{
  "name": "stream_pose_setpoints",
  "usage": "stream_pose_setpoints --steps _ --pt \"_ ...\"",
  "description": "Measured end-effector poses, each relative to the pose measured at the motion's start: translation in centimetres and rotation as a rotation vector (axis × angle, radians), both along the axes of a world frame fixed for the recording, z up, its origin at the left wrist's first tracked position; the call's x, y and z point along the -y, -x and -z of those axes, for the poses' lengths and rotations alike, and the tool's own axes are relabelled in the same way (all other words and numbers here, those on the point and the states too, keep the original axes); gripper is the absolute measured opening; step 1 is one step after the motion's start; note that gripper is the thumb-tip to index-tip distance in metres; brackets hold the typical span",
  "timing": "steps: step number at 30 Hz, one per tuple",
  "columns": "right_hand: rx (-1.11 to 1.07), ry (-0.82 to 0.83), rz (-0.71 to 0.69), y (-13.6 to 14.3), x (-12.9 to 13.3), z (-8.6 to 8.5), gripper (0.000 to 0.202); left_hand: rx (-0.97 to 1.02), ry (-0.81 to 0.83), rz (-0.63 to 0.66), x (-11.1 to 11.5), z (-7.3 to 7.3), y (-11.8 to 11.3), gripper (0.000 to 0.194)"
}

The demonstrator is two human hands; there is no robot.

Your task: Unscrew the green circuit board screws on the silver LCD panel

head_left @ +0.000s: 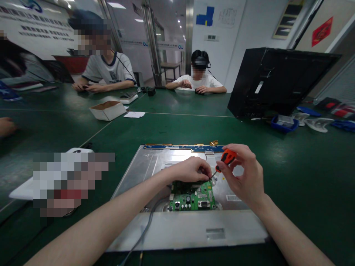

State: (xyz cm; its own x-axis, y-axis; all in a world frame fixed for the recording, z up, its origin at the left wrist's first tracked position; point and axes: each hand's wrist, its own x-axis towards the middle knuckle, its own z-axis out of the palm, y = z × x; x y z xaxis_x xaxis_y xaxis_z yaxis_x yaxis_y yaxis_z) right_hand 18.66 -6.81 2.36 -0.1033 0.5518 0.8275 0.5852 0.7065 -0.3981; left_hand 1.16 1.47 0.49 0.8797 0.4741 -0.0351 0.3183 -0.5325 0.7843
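My right hand [246, 173] grips an orange and black screwdriver [229, 156] by its handle, between thumb and fingers. The shaft slants down to the left, its tip at the upper right corner of a green circuit board [206, 192]. At that same corner, the fingertips of my left hand [192, 169] are pinched together beside the tip; what they hold, if anything, is too small to tell. The board lies on the metal back of a flat display panel [133, 177]. My left hand covers the board's upper left part. A blue circuit strip [177, 148] runs along the panel's far edge.
A grey cable [148, 225] crosses the panel's near left side. A white box [108, 111] and a paper [134, 115] lie beyond. At the right back stand a black monitor casing [277, 81] and a blue tray [284, 123]. Several people sit around the green table [299, 177].
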Motion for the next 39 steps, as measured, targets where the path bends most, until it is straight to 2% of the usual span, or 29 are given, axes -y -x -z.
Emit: stream_pose_setpoints --steps 8,13,19,30,39 --pt "0.041 0.029 -0.003 0.1 0.1 -0.4 0.048 -0.009 0.006 -0.019 0.1 0.1 -0.1 0.009" --pt "-0.053 0.05 0.018 0.1 0.1 0.4 0.049 0.001 0.015 -0.023 0.1 0.1 -0.1 0.009" --pt "-0.131 0.048 -0.043 0.3 0.0 0.5 0.051 0.005 0.01 -0.028 0.1 0.1 -0.1 0.01" --pt "0.033 0.034 -0.013 0.2 0.0 -0.4 0.048 -0.005 0.013 -0.026 0.0 0.2 -0.1 0.01" --pt "-0.038 0.044 -0.022 0.0 -0.2 0.3 0.059 0.0 -0.004 0.0 0.1 0.0 0.0 0.012"
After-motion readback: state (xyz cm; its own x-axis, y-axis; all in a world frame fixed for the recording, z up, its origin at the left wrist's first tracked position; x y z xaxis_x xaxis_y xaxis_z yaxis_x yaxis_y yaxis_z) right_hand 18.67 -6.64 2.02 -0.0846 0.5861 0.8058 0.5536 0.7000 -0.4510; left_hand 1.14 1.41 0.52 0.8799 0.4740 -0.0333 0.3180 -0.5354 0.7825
